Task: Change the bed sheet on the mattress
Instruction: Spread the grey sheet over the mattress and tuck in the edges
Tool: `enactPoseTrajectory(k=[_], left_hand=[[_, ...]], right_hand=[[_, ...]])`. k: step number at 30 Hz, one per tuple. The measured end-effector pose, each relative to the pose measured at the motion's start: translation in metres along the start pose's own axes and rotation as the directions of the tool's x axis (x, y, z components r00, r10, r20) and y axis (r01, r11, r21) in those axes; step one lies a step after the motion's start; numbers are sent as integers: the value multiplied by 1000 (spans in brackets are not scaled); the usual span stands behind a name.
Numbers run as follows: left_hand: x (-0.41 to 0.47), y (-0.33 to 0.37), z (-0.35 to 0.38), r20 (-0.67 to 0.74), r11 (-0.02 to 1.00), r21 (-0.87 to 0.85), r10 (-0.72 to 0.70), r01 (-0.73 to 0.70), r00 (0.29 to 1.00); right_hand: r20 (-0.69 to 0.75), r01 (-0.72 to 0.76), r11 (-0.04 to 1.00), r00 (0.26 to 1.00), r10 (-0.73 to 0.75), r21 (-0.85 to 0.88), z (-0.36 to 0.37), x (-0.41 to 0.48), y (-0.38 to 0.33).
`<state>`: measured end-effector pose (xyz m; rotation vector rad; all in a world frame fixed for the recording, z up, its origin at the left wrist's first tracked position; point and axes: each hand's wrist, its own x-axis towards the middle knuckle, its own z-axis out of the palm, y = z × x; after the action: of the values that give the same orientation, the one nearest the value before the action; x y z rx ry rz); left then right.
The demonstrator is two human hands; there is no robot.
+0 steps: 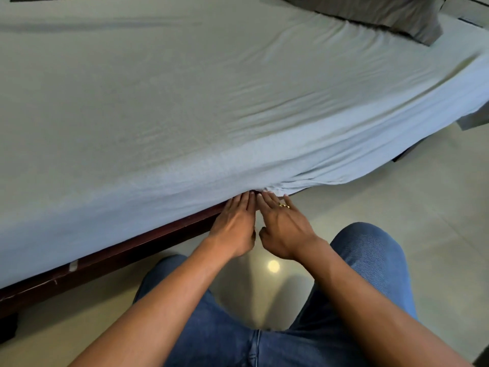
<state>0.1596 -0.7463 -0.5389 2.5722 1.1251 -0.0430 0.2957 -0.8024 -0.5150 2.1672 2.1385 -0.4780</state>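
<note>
A pale blue bed sheet [201, 102] covers the mattress and hangs over its near side. My left hand [234, 225] and my right hand [284, 226] lie side by side at the sheet's lower edge, fingers straight, fingertips pushed in under the bunched fabric where the mattress meets the dark wooden bed frame [127, 251]. The fingertips are partly hidden by the sheet. A ring sits on my right hand. To the right of my hands the sheet's edge hangs loose over the frame.
A grey pillow [381, 14] lies at the far right end of the bed. A loose piece of grey fabric [473, 117] hangs at the right bed corner. My knees in blue jeans [370, 263] are above a glossy tiled floor [397, 197].
</note>
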Motion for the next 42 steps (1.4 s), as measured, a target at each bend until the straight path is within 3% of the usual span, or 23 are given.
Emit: enactPoseTrajectory(k=[4,7,11,14,19,25,27,29,31,33,35,36,37,39,42], left_hand=[[-1,16,-1,59,997,58,-59,56,996],[4,21,-8,48,999,40,-5,3,999],[28,26,-12,3,994,4,108,-108,994],[45,26,-1,-11,992,21,121,-121,993],[39,33,13,69,987,146,59,-68,996],[35,51,-19,166,993,80,74,-88,983],[31,61,-36,74,976,111,180,-188,981],[34,71,-57,-112,958,97,281,-271,953],[49,84,-82,-309,948,38,312,-316,898],[81,95,-108,-470,938,-16,298,-346,831],[115,102,-132,-542,937,-48,267,-346,797],[136,103,-143,-559,943,-56,242,-328,793],[159,100,-151,-575,954,-52,214,-296,790],[210,85,-165,-533,984,-1,152,-180,832],[278,57,-166,-292,992,124,66,-31,954]], right_hand=[[5,-94,994,996,94,-55,-11,33,34],[24,-138,989,990,140,-45,-20,61,40],[24,-32,997,999,33,-70,-13,40,44],[-32,-40,999,999,39,-26,-14,12,50],[-8,-164,986,986,164,-34,-17,46,84],[26,-97,990,995,100,-98,-16,56,99],[33,-87,996,996,87,-20,-22,48,101],[-53,-98,988,993,104,117,-34,35,104],[-302,-141,966,931,203,217,-54,19,109],[-570,-153,939,760,311,309,-85,18,120],[-701,-103,918,615,362,383,-119,36,129],[-722,-90,923,596,351,374,-136,55,136],[-727,-82,936,608,320,343,-149,78,144],[-646,-83,954,718,258,288,-174,129,164],[-411,-115,972,891,192,205,-183,181,192]])
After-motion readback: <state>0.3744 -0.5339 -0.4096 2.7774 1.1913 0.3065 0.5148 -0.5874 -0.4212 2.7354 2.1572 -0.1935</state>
